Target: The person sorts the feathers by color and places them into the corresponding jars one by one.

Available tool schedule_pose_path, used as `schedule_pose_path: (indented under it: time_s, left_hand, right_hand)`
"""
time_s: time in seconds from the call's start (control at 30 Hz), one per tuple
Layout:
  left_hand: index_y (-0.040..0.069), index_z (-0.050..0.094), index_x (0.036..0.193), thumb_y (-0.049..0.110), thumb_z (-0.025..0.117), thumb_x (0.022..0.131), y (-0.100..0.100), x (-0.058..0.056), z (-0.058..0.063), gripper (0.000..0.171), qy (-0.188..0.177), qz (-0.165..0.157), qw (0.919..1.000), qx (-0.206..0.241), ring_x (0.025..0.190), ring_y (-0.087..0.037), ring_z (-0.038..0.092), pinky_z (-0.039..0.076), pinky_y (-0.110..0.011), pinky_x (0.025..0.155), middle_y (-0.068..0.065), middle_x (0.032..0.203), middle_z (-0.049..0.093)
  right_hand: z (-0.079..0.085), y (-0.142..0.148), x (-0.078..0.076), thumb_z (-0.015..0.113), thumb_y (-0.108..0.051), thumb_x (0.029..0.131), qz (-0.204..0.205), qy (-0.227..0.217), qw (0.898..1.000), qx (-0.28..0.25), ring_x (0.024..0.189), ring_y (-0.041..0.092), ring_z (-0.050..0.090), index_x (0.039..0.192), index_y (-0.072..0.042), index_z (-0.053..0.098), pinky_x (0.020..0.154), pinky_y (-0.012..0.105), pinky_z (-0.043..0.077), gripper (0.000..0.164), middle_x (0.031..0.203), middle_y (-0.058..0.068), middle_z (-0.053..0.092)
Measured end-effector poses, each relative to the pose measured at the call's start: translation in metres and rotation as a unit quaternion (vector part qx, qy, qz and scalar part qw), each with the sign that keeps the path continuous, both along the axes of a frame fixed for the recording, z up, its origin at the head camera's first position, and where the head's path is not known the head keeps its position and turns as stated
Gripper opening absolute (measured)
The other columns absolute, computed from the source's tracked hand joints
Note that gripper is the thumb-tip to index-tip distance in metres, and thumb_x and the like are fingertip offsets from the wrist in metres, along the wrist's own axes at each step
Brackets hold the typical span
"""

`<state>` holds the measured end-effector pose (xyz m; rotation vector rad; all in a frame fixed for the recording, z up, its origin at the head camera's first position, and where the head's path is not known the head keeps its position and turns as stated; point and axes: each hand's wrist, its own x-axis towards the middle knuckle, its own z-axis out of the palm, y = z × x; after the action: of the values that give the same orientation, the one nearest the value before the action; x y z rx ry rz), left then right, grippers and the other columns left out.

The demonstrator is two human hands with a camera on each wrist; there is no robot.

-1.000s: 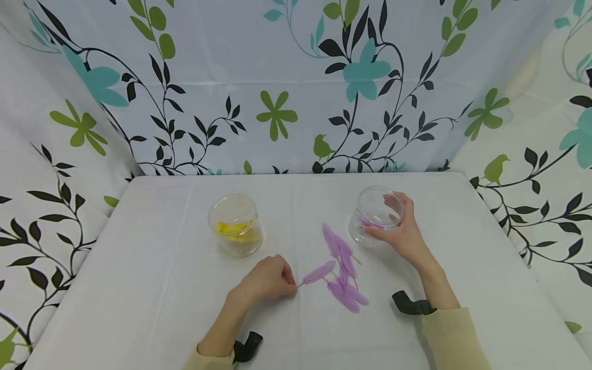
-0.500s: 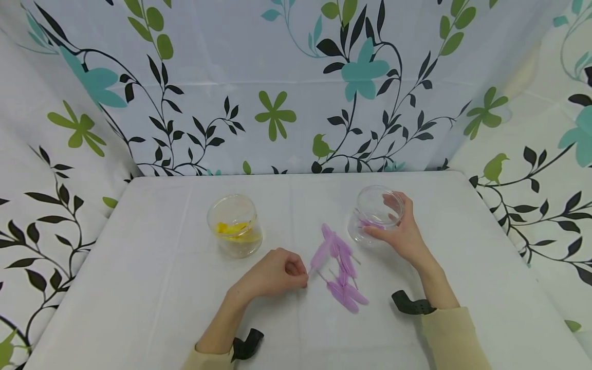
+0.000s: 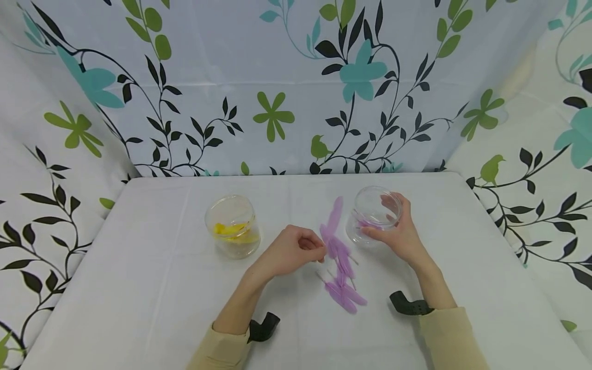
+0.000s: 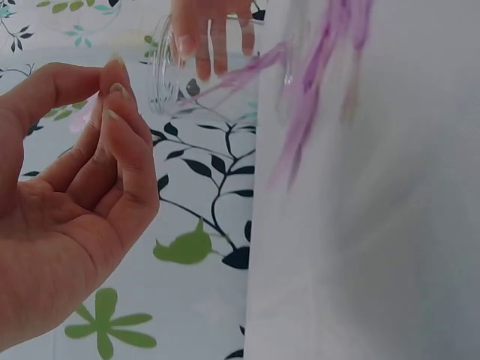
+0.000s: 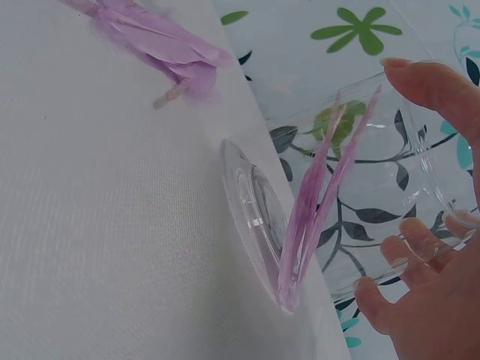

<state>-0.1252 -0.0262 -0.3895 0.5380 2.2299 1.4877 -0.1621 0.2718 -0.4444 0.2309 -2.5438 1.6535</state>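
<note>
Between thumb and fingertips my left hand (image 3: 292,250) pinches a purple feather (image 3: 335,213) by its quill end, its vane pointing away toward the back of the table. In the left wrist view that feather is mostly hidden behind the fingers. My right hand (image 3: 399,232) grips the side of a clear glass jar (image 5: 360,202), which stands upright on the table. Inside the jar lean a few purple feathers (image 5: 307,217). A loose pile of several purple feathers (image 3: 342,295) lies between the hands, in front of and left of the jar.
Another clear glass jar (image 3: 238,245) with yellow feathers (image 3: 233,229) inside stands left of the left hand. White cloth covers the table (image 3: 152,267). Patterned curtains (image 3: 208,67) hang behind it and at both sides.
My left hand has moved right and away from me, raising the pinched feather from the pile's left side toward the jar and swinging its tip to point backward. The right hand keeps its grip.
</note>
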Motion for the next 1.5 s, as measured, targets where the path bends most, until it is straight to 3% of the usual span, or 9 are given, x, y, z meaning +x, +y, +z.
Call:
schedule_pose_path:
  time_s: [0.3,0.53,0.77,0.97,1.17,1.33,1.5]
  left_hand:
    - [0.009,0.074,0.090,0.019,0.064,0.094,0.043,-0.024,0.015,0.014,0.018,-0.074,0.9968,-0.026,0.071,-0.010,0.064,0.050,-0.022,0.065,-0.002,0.077,0.072]
    - [0.005,0.073,0.082,0.020,0.063,0.096,0.067,-0.042,0.027,0.022,0.016,-0.108,0.9914,-0.073,0.061,-0.010,0.051,0.040,-0.021,0.053,-0.010,0.077,0.072]
    - [0.007,0.072,0.076,0.022,0.063,0.096,0.075,-0.054,0.036,0.026,-0.004,-0.125,0.9885,-0.086,0.063,-0.009,0.051,0.040,-0.020,0.054,-0.008,0.070,0.067]
    - [0.004,0.071,0.074,0.025,0.062,0.096,0.080,-0.062,0.036,0.032,-0.011,-0.136,0.9871,-0.084,0.059,-0.010,0.049,0.041,-0.021,0.053,-0.005,0.065,0.063]
    - [0.007,0.067,0.069,0.021,0.055,0.097,0.086,-0.069,0.034,0.033,-0.011,-0.118,0.9909,-0.064,0.058,-0.012,0.050,0.046,-0.020,0.056,-0.001,0.062,0.059]
    - [0.006,0.069,0.074,0.023,0.057,0.098,0.088,-0.072,0.031,0.031,0.003,-0.063,0.9969,-0.047,0.063,-0.012,0.052,0.045,-0.021,0.058,-0.003,0.067,0.063]
    - [0.003,0.073,0.092,0.026,0.057,0.100,0.084,-0.071,0.026,0.029,0.027,0.003,0.9989,-0.038,0.070,-0.015,0.058,0.047,-0.020,0.061,-0.008,0.078,0.072]
  right_hand:
    - [0.000,0.000,0.003,0.086,-0.020,0.080,0.002,-0.003,1.000,-0.009,0.147,0.031,0.029,0.149,-0.014,0.016,0.119,0.061,0.025,0.098,0.154,0.014,0.035]
    - [0.000,-0.001,0.003,0.083,-0.013,0.082,0.012,0.005,1.000,-0.021,0.147,0.034,0.028,0.149,-0.010,0.016,0.118,0.062,0.025,0.095,0.154,0.018,0.036]
    - [0.000,-0.001,0.003,0.082,-0.011,0.083,0.023,0.013,0.999,-0.023,0.147,0.033,0.029,0.149,-0.010,0.017,0.118,0.062,0.025,0.093,0.154,0.014,0.036]
    - [0.000,0.000,0.001,0.082,-0.013,0.082,0.018,0.008,1.000,-0.020,0.148,0.032,0.028,0.149,-0.011,0.016,0.119,0.061,0.025,0.095,0.155,0.014,0.035]
    - [-0.001,0.001,0.001,0.083,-0.013,0.082,0.018,0.010,1.000,-0.016,0.147,0.035,0.029,0.149,-0.010,0.016,0.117,0.063,0.027,0.095,0.155,0.017,0.035]
    - [0.001,0.002,0.001,0.084,-0.017,0.081,0.014,0.005,1.000,-0.012,0.147,0.033,0.028,0.149,-0.013,0.016,0.118,0.063,0.025,0.096,0.155,0.017,0.034]
    - [0.002,0.001,0.002,0.084,-0.017,0.080,0.010,0.003,1.000,-0.017,0.147,0.031,0.028,0.149,-0.013,0.016,0.119,0.062,0.024,0.097,0.154,0.013,0.035]
